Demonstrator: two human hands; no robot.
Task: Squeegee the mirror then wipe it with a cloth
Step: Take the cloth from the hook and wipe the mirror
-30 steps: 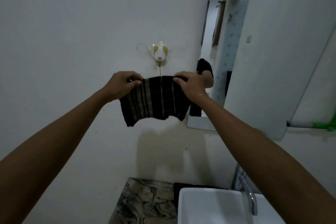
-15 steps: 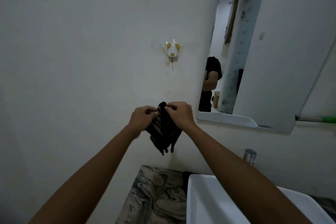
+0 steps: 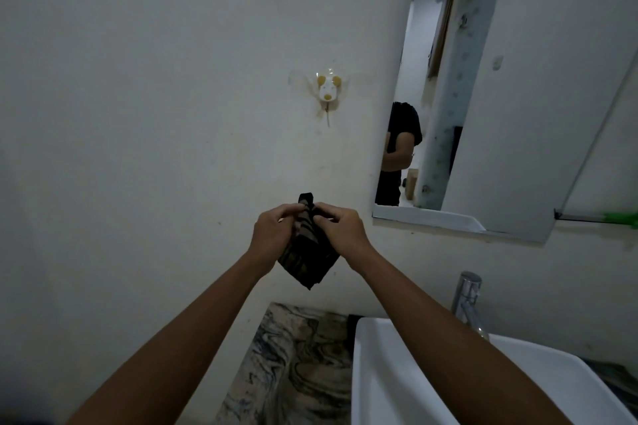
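The dark striped cloth (image 3: 309,248), bunched into a folded wad, hangs in front of the pale wall (image 3: 155,114), held up between both hands above the marbled stone countertop (image 3: 293,366). The left hand (image 3: 272,238) is closed on the cloth's left edge, fingers curled around the fabric near its top. The right hand (image 3: 340,229) pinches the cloth's upper right edge between thumb and fingers; the two hands almost touch at the top, where a small tip of fabric sticks up above them. The lower corner of the cloth points downward, clear of the countertop. The rectangular frameless wall mirror (image 3: 500,114) is mounted to the right of the hands and higher, apart from the cloth; it reflects a person in a dark top and a doorway. A white and yellow animal-shaped wall hook (image 3: 327,89) is fixed to the wall above the hands. The white ceramic basin (image 3: 397,373) sits at lower right beside the countertop, with a chrome tap (image 3: 467,297) behind it. A green object (image 3: 621,218) lies on a narrow shelf at the far right; its type cannot be determined
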